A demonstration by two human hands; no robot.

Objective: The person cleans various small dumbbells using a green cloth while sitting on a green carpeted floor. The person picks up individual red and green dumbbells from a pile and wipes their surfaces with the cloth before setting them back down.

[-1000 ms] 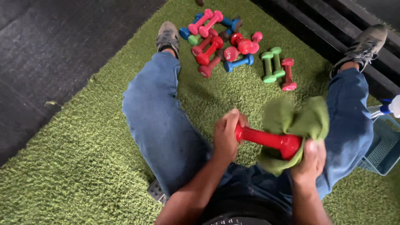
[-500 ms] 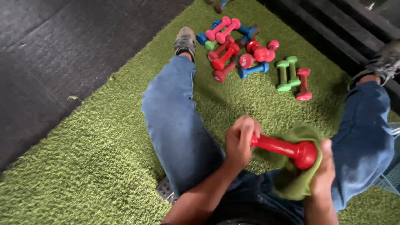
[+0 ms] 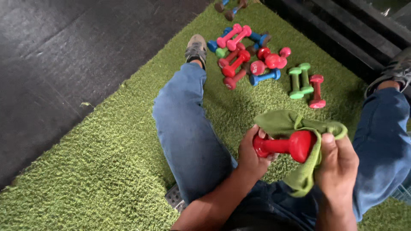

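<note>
While the left hand (image 3: pixel 253 155) is clamped round one head of a red dumbbell (image 3: pixel 284 145), the right hand (image 3: pixel 338 164) pinches a green cloth (image 3: pixel 299 128) draped behind the other head, its grip closed on the fabric. That dumbbell sits at centre, above the person's lap. At 12 o'clock a heap of pink, red, blue and green dumbbells (image 3: pixel 246 53) lies on the artificial turf (image 3: pixel 107 162), with a green pair (image 3: pixel 300 80) and one pink dumbbell (image 3: pixel 317 91) set apart at 1 o'clock. Judging by this, one piece is in hand and most of the heap seems left.
</note>
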